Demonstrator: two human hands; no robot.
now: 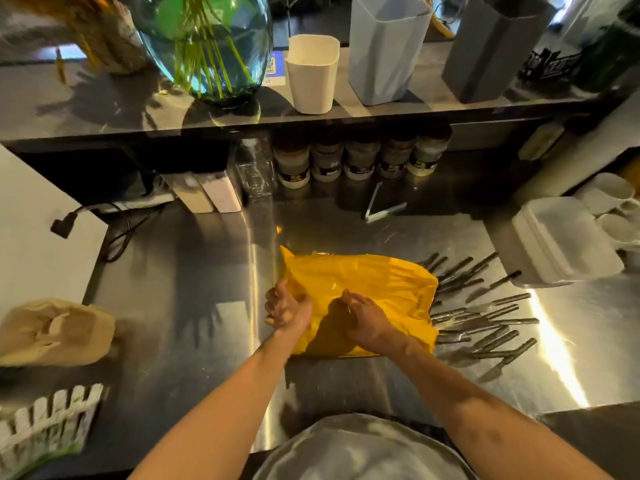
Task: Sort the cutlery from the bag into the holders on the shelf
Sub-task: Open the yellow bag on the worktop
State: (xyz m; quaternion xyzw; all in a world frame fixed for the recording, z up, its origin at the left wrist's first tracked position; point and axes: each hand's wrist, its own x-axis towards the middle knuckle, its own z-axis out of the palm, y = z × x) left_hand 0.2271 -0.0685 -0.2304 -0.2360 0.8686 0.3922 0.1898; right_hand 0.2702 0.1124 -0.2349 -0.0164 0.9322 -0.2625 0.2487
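Note:
A yellow plastic bag [374,289] lies flat on the steel counter [194,306]. My left hand [285,308] grips the bag's left edge with curled fingers. My right hand [363,318] pinches a fold near the bag's middle. Several black-handled knives and other cutlery [485,317] lie fanned out on the counter to the right of the bag. On the shelf above stand three holders: a white one [313,74], a light grey one [384,50] and a dark grey one [491,50].
A glass vase with green stems [207,43] stands on the shelf's left. Spice jars [360,157] line the wall under the shelf. White lidded containers [561,240] sit at right, a brown paper bag [55,332] and a small white fence planter [48,420] at left.

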